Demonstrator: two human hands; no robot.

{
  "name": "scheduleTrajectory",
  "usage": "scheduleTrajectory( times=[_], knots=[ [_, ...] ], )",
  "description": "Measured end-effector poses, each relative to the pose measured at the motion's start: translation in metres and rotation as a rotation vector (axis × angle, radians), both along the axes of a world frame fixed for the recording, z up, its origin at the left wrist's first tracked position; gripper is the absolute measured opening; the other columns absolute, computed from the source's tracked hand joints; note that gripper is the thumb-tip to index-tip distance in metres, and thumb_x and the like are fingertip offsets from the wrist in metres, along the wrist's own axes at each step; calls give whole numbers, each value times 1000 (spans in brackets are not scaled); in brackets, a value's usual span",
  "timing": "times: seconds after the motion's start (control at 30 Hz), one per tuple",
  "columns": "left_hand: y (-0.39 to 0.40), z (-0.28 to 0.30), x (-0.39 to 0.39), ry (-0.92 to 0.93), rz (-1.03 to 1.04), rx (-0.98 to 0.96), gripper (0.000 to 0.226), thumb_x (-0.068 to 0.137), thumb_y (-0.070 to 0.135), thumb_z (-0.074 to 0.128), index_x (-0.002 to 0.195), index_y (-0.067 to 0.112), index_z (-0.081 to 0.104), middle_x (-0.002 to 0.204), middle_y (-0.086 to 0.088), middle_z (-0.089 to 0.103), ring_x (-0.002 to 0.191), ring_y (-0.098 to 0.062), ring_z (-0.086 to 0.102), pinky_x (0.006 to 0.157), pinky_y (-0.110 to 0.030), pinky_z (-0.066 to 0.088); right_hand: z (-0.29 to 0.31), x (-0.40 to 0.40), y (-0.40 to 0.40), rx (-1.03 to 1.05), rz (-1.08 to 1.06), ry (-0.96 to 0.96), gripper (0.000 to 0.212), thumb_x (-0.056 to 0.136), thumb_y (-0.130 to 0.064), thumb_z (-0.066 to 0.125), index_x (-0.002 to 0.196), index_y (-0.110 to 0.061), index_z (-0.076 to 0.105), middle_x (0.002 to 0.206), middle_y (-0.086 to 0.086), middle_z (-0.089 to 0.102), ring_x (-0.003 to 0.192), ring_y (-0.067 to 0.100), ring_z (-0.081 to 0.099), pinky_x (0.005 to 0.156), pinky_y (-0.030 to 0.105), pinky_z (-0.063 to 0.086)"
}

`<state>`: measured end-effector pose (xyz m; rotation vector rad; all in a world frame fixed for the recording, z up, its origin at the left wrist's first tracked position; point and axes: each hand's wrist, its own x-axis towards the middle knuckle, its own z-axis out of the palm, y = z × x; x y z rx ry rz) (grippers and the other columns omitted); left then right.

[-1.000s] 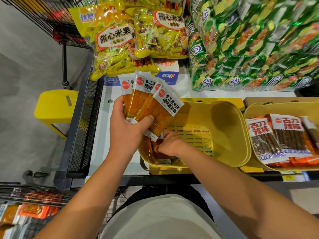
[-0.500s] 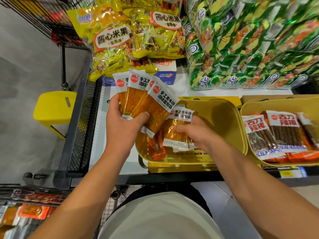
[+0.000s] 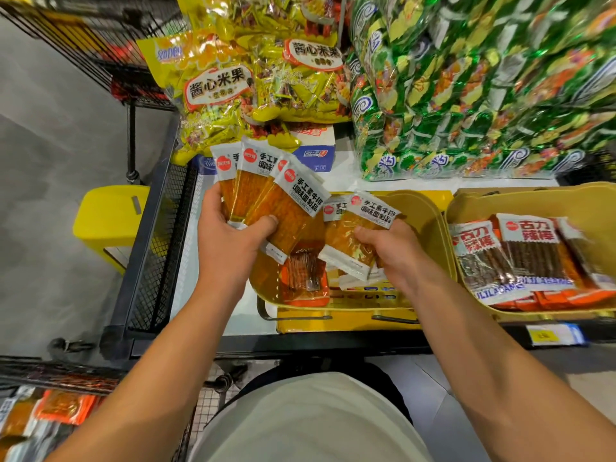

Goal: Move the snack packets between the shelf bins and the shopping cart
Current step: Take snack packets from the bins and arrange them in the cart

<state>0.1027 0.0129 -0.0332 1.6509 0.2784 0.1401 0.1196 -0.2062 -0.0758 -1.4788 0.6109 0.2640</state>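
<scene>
Both hands gripping rn: left hand pinches a fanned stack of orange-and-white flat plastic snack packets, thumb across the front, just over the near-left corner of the yellow plastic shelf bin. Right hand clamps two more matching packets w/ curled fingers, above the bin's middle. Long axes run near-to-far, tipped a bit right. Right-hand pair sits just right of the fan, so prob it joins the stack next. Wire shopping cart is down at the near-left, closer to the left arm. One orange packet remains in the bin.
</scene>
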Motion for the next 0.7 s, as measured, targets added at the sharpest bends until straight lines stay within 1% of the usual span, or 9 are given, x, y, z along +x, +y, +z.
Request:
scheduleTrajectory(
  times=[0.07,0.17,0.2,0.3,0.37,0.43,0.53,0.6,0.7],
  knots=[
    [-4,0,-4,0,17,0,55,81,3,77,123,28,52,110,11,65,91,2,67,78,-28,56,5,-2,-6,46,-34,-12,24,90,0,68,109,-15,68,95,2,77,87,18,74,72,32,56],
    [-12,2,-14,-7,58,-5,51,79,-2,75,114,28,53,102,12,67,84,2,68,75,-29,56,14,-4,-13,110,-47,-26,23,92,-2,66,112,-13,67,97,3,77,89,19,75,72,34,57],
    [-15,1,-18,-5,77,-11,51,79,-3,75,114,27,54,102,11,67,85,-1,68,76,-32,57,16,-5,-15,129,-49,-27,23,92,-3,66,113,-12,66,97,4,77,88,19,75,71,33,58],
    [-26,2,-34,4,146,-66,51,79,-3,74,116,27,56,109,3,69,94,-14,71,85,-47,59,23,-8,-21,186,-38,-25,17,93,-3,65,110,-7,63,92,6,77,83,20,75,68,33,58],
    [-33,3,-47,4,203,-109,52,80,-3,74,119,26,56,112,1,69,98,-18,71,87,-52,58,28,-10,-25,217,-1,-39,21,94,-5,64,115,-6,64,96,7,77,86,20,75,71,33,58],
    [-41,5,-63,7,263,-139,53,77,2,76,120,26,57,114,2,69,101,-19,70,88,-54,57,34,-13,-30,236,25,-65,23,94,-5,64,118,-7,66,98,7,77,86,20,75,73,34,59],
    [-51,8,-92,11,386,-194,49,72,12,75,115,30,59,113,2,70,103,-22,69,89,-55,57,46,-19,-34,269,105,-91,22,94,-6,66,115,-12,66,101,5,77,89,19,74,78,36,59],
    [-56,8,-114,15,482,-246,46,75,9,75,114,30,59,113,2,70,104,-22,69,90,-54,56,53,-27,-33,290,173,-98,22,93,-6,67,113,-14,66,101,3,77,89,18,75,77,36,60],
    [-60,6,-153,17,638,-315,46,83,2,72,120,25,57,115,1,70,104,-23,70,87,-50,57,59,-44,-22,318,288,-74,25,91,-6,69,114,-10,63,103,7,77,90,21,75,80,40,61]
  ],
)
